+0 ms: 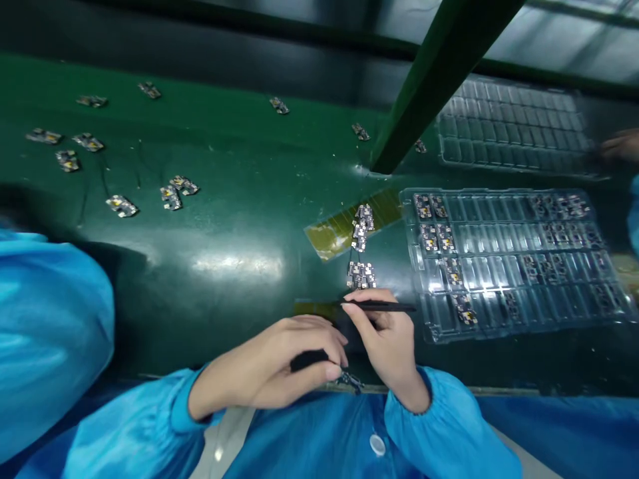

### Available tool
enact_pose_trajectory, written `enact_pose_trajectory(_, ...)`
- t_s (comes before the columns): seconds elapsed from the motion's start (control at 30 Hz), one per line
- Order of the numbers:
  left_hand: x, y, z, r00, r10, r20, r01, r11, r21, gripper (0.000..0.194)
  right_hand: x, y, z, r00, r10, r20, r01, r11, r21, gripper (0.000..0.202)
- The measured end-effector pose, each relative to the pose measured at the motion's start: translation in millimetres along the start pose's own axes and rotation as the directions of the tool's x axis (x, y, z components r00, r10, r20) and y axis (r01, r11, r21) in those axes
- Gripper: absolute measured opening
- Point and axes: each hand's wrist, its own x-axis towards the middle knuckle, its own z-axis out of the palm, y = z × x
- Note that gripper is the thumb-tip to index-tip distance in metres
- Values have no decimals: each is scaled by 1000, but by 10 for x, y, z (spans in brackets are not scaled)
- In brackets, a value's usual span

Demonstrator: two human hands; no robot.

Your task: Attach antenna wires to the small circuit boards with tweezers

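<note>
My left hand (282,359) is closed, its thumb and fingertips gripping a small circuit board (351,381) near the bench's front edge. Slim black tweezers (387,306) lie across the fingers of my right hand (387,336), pinched between thumb and forefinger, one end pointing right. Just beyond that hand is a cluster of small circuit boards (360,274). More boards (360,229) rest partly on a strip of amber film (329,238). Another amber piece (312,307) is partly hidden behind my left hand.
A clear compartment tray (486,239) with several boards stands at right. Behind it lies another clear tray (514,126), near another person's hand (622,145). A green post (424,86) rises from the bench. Loose boards (121,205) are scattered at left; a blue sleeve (50,339) is nearby.
</note>
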Motion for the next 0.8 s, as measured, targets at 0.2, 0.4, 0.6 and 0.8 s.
enact_pose_trajectory(0.2, -123, -203, 242, 991, 124, -45, -93, 899, 428, 15, -18, 10, 9, 999, -34, 4, 34, 999, -8, 3)
enact_pose_trajectory(0.4, -146, -248, 239, 990, 122, -65, -73, 863, 501, 16, -10, 10, 7, 999, -37, 19, 37, 999, 10, 3)
enact_pose_trajectory(0.6, -136, -233, 252, 988, 142, -64, -87, 844, 529, 16, -2, -10, 9, 999, -28, 19, 28, 999, 44, 3)
enact_pose_trajectory(0.8, -116, -228, 238, 988, 142, -59, -89, 841, 533, 16, -15, 4, 3, 1000, -23, 12, 22, 997, 73, 4)
